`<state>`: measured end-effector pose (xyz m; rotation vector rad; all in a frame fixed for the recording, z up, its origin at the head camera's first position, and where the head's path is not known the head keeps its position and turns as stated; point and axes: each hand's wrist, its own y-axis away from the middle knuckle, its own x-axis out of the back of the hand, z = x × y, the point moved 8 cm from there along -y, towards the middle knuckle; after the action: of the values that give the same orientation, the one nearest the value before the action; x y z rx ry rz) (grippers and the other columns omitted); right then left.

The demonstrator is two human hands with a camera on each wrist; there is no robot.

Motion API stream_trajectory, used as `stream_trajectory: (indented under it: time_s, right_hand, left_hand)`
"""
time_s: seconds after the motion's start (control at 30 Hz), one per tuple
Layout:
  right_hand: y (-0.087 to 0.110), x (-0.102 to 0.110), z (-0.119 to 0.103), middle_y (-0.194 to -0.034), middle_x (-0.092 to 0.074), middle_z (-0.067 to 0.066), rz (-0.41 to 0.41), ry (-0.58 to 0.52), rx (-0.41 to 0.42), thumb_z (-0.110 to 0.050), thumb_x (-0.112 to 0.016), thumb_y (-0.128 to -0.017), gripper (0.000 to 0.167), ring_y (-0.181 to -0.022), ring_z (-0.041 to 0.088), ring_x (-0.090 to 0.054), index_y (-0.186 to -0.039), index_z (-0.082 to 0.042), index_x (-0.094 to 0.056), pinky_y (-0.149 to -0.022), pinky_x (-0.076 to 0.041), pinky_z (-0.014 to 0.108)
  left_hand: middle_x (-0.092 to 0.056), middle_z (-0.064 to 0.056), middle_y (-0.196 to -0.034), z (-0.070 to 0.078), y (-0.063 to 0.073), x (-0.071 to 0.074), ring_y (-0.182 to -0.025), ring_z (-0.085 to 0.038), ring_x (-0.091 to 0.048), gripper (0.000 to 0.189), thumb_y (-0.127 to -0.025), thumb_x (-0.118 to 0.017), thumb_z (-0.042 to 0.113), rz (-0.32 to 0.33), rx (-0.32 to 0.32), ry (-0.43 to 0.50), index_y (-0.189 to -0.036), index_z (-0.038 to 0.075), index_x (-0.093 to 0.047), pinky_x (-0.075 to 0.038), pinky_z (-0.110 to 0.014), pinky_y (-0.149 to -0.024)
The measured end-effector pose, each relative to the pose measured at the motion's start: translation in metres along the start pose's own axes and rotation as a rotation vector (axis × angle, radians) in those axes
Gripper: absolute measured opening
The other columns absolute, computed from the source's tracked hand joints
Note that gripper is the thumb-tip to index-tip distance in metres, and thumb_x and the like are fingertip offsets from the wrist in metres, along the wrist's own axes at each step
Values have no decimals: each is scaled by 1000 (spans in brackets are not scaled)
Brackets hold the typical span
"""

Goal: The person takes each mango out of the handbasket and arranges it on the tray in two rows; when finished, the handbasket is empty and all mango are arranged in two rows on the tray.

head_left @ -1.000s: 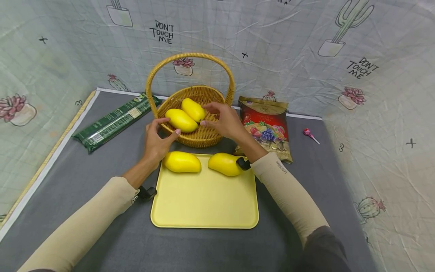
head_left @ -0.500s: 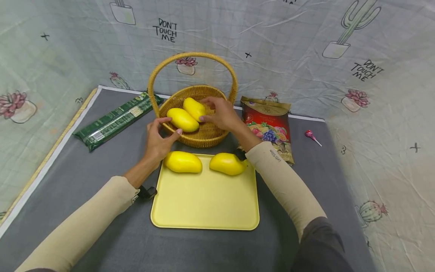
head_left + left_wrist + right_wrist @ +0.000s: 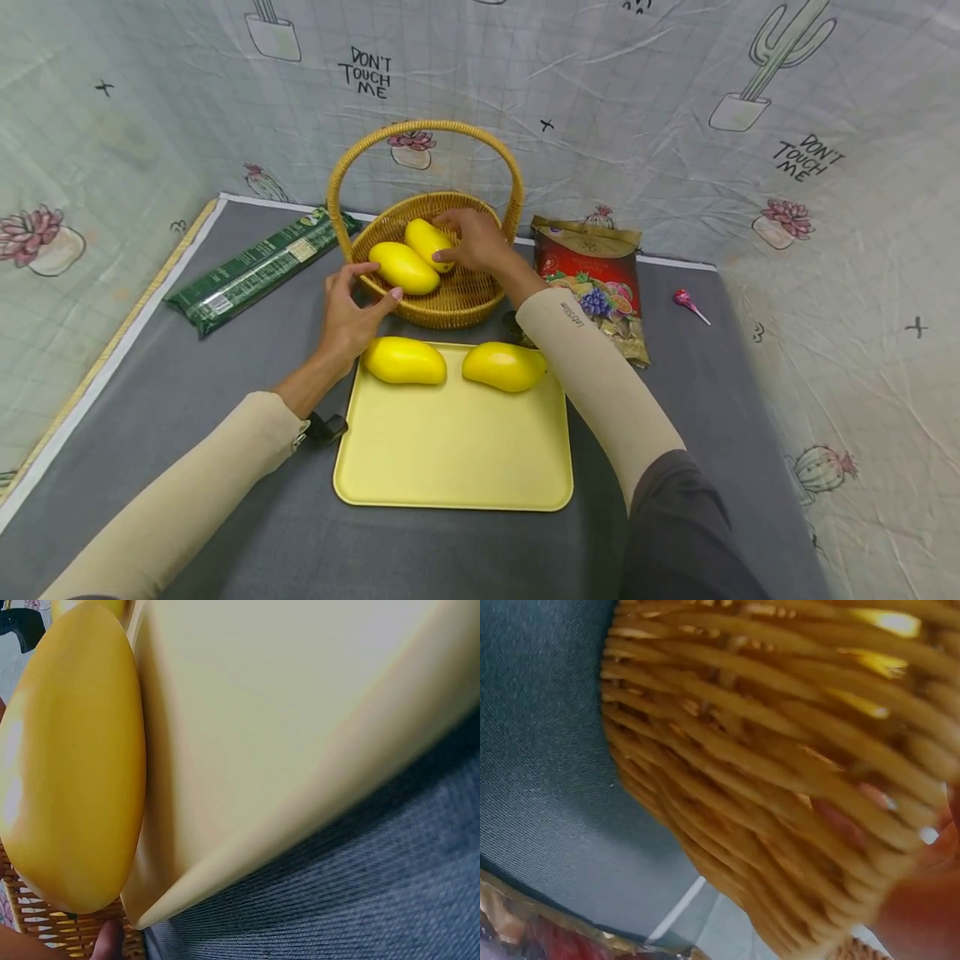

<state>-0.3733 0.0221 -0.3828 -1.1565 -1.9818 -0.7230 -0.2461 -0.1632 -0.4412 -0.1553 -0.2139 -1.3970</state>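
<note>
A yellow wicker basket [image 3: 453, 317] with a tall arched handle stands behind a pale yellow tray [image 3: 453, 450]. Two yellow mangoes lie in it: a front mango [image 3: 403, 268] and a rear mango [image 3: 422, 239]. My left hand [image 3: 348, 321] holds the basket's front-left rim, its index finger and thumb near the front mango. My right hand [image 3: 480, 242] reaches into the basket and grips the rear mango, thumb on its near side; the other fingers are partly hidden. On the tray's back edge lie a left mango [image 3: 405, 361] and a right mango [image 3: 504, 367].
A long green packet [image 3: 255, 271] lies to the left of the basket. On the right, a red and gold candy bag [image 3: 592, 258] sits partly behind my right arm. A pink lollipop [image 3: 684, 300] lies farther right. Printed cloth [image 3: 585, 158] rises behind the grey table [image 3: 247, 500].
My right hand has moved left and closed onto the rear mango, its forearm swinging inward. The left hand has stayed at the basket rim.
</note>
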Motion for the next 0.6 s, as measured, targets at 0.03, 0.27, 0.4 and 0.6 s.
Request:
stream_trajectory:
  time_s: [0.03,0.27,0.4,0.6]
  right_hand:
    - [-2,-2,2,-154,-59,11,-8,5,-11,-30,-81,-96,63,-142,30,-54,-153,-16,-57,-116,-50,46]
    - [-8,-11,6,-147,-63,13,-14,21,2,-28,-81,-96,62,-136,32,-58,-151,-13,-58,-113,-52,44]
    - [-6,-10,3,-145,-64,14,-8,25,25,-27,-81,-96,60,-134,33,-58,-150,-12,-59,-112,-53,44]
    - [3,-3,-6,-150,-62,11,3,5,55,-24,-81,-96,59,-134,31,-61,-150,-15,-59,-111,-55,44]
  left_hand:
    - [-27,-17,-157,0,0,0,-153,-30,-38,65,-97,-80,35,0,1,3,-150,12,-52,-50,-48,-119]
    - [-26,-17,-159,0,0,-3,-155,-30,-37,65,-97,-81,30,-8,-7,43,-151,11,-51,-50,-48,-120]
    - [-25,-17,-159,1,-1,-2,-156,-30,-36,64,-97,-81,29,-6,-17,54,-151,11,-51,-50,-49,-120]
    - [-26,-17,-156,0,-1,0,-155,-30,-38,62,-97,-81,28,1,-21,48,-150,11,-52,-50,-49,-120]
